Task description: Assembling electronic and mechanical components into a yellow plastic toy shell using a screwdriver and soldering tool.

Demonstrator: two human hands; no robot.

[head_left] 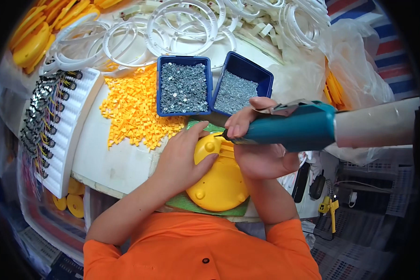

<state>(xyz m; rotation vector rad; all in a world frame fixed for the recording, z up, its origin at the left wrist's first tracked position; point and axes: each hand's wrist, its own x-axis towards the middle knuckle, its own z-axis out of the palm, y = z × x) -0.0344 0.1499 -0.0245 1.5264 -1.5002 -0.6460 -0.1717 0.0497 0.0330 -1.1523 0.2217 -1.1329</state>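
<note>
A rounded yellow plastic housing (215,183) lies in front of me on a green mat (184,203). My left hand (184,156) grips its upper left side, with the thumb resting across the face and the fingers along the far edge. My right hand (263,156) is closed around a teal electric screwdriver (296,127), which lies nearly level and points left. Its dark tip meets the upper part of the housing, close to my left fingers. Whether a screw sits under the tip is too small to tell.
Beyond the housing stand two blue bins, one with washer-like metal parts (184,88), one with small screws (238,88). Small yellow plastic pieces (135,107) are heaped to their left. White rings (182,28) lie behind. A white foam tray (77,130) holds wired components at far left.
</note>
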